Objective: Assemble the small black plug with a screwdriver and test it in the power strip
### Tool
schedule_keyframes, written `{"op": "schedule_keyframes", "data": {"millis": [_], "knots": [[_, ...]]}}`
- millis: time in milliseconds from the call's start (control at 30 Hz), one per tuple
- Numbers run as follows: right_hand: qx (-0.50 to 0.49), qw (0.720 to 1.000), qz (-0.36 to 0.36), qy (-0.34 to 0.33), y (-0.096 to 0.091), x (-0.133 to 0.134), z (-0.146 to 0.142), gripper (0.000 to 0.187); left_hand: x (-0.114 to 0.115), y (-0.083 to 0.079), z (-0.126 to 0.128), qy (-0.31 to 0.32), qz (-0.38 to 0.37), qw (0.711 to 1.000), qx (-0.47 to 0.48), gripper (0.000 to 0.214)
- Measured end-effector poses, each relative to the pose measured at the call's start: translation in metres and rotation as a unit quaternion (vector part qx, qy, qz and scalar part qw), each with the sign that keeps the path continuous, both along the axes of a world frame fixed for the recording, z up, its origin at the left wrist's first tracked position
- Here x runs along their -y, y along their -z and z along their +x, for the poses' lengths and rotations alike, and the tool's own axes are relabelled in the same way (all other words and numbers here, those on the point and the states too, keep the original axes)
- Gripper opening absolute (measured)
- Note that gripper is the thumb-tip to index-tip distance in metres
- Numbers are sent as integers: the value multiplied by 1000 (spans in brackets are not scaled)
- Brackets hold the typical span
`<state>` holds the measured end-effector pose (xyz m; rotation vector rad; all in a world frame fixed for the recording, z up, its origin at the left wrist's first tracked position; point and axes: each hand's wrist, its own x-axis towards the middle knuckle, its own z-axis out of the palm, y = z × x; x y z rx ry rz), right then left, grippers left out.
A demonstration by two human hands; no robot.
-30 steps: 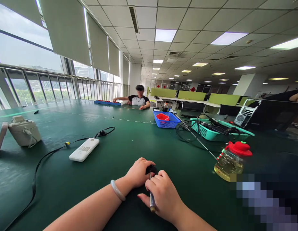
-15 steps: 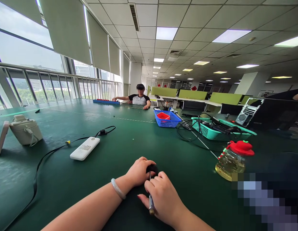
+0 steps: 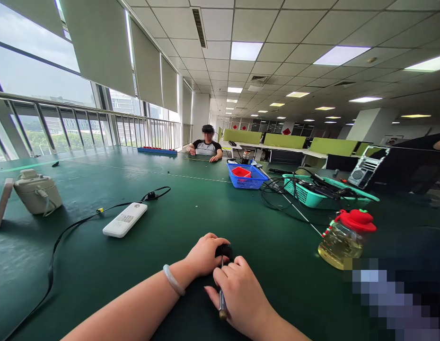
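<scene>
My left hand [image 3: 205,254] rests on the green table [image 3: 99,265], its fingers curled round a small black object [image 3: 224,250]. Just behind it, my right hand [image 3: 237,289] grips a thin metal tool [image 3: 222,303] like a small screwdriver; the shaft runs up to the black object and the tool's butt end sticks out toward me. The two hands touch. A pale bangle [image 3: 173,280] sits on my left wrist.
A white remote-like device [image 3: 125,219] and a black cable [image 3: 64,234] lie to the left, with a beige appliance [image 3: 37,193] beyond. A glass jar with a red lid [image 3: 344,239] stands right. Blue basket [image 3: 245,177], teal basket [image 3: 312,194]; a person sits at the far end [image 3: 206,146].
Both hands keep their grip in the same place. The right hand has shifted slightly. The far person's outstretched arm has drawn in.
</scene>
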<state>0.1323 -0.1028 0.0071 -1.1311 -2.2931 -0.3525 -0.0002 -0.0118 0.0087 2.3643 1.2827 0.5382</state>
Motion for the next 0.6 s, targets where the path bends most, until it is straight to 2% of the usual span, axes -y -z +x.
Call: {"op": "schedule_keyframes", "data": {"millis": [467,600], "knots": [[8,1000,-5,15,0,3,-3,22,1,-1,1,-40,-5,999,9,44],[-65,997,29,-36,-8,1,4,20,-1,2,-3,-13,3,999,33,49]]}}
